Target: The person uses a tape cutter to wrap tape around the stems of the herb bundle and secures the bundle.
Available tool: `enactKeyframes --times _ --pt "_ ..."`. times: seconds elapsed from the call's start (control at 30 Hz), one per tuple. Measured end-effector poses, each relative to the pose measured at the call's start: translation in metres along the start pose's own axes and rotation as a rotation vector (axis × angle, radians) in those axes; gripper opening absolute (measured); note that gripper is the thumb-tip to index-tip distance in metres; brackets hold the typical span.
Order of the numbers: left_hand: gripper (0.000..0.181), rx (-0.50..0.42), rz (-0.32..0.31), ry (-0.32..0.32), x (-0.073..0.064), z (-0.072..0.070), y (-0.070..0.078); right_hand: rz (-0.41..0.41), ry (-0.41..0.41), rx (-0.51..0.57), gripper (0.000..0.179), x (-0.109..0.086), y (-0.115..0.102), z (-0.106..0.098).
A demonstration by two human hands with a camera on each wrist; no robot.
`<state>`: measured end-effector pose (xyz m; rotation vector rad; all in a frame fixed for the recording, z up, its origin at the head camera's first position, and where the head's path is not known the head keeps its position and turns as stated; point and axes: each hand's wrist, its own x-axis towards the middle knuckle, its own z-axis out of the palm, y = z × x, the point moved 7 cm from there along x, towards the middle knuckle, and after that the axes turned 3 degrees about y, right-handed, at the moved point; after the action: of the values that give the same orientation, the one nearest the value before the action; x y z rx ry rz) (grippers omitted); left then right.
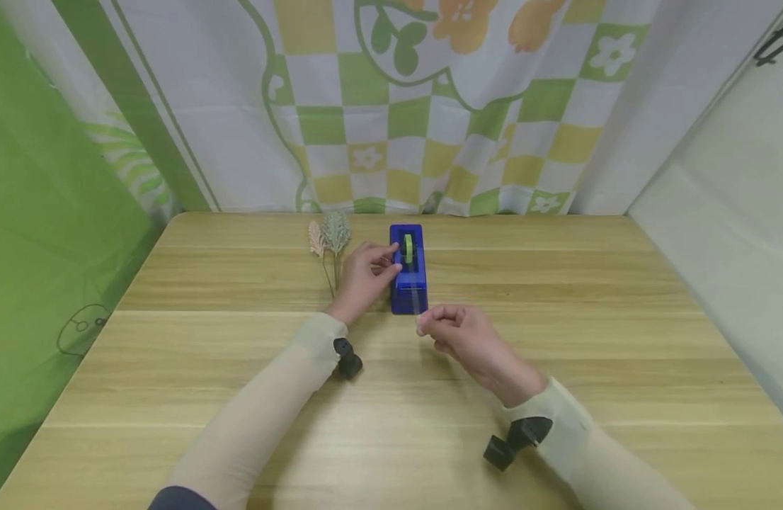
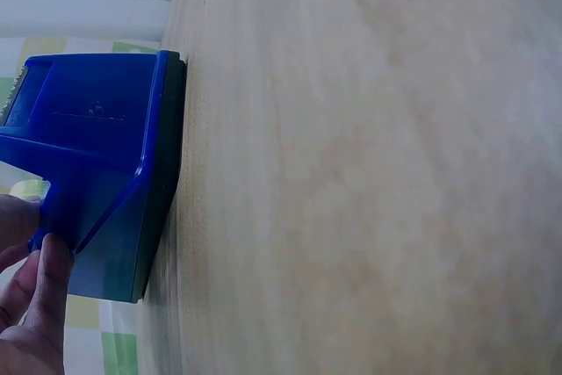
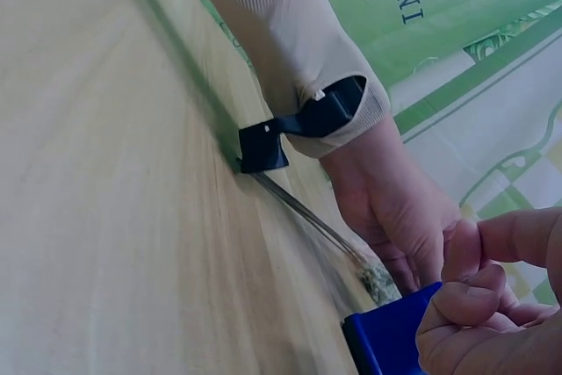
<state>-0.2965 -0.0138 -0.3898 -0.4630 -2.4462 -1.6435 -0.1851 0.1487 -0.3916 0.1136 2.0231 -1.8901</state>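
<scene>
A blue tape dispenser (image 1: 401, 303) stands on the table towards its far side, with a yellow-green tape roll (image 1: 408, 249) in it. My left hand (image 1: 361, 278) holds the dispenser by its left side; in the left wrist view, thumb and fingers (image 2: 51, 274) are on the blue body (image 2: 101, 120). From the roll, a clear strip of tape (image 1: 416, 300) stretches over the cutter towards me. The strip's free end is pinched between thumb and forefinger of my right hand (image 1: 471, 343), just in front of the dispenser. In the right wrist view, the right fingers (image 3: 465, 305) overlap the dispenser (image 3: 391, 340).
Left of the dispenser, behind my left hand, lie a grey-green sprig (image 1: 336, 231) and a pink sprig (image 1: 316, 239) on thin stems. Behind the wooden table (image 1: 557, 283) hangs a checked curtain (image 1: 407, 120). Black wrist cameras (image 1: 517, 440) stick out below both cuffs.
</scene>
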Motion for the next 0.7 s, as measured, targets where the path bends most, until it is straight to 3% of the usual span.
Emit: enactKeyframes --times 0.7 --pt "0.041 0.008 -0.016 0.010 0.000 0.000 0.001 0.008 -0.021 0.028 0.010 -0.020 0.011 0.005"
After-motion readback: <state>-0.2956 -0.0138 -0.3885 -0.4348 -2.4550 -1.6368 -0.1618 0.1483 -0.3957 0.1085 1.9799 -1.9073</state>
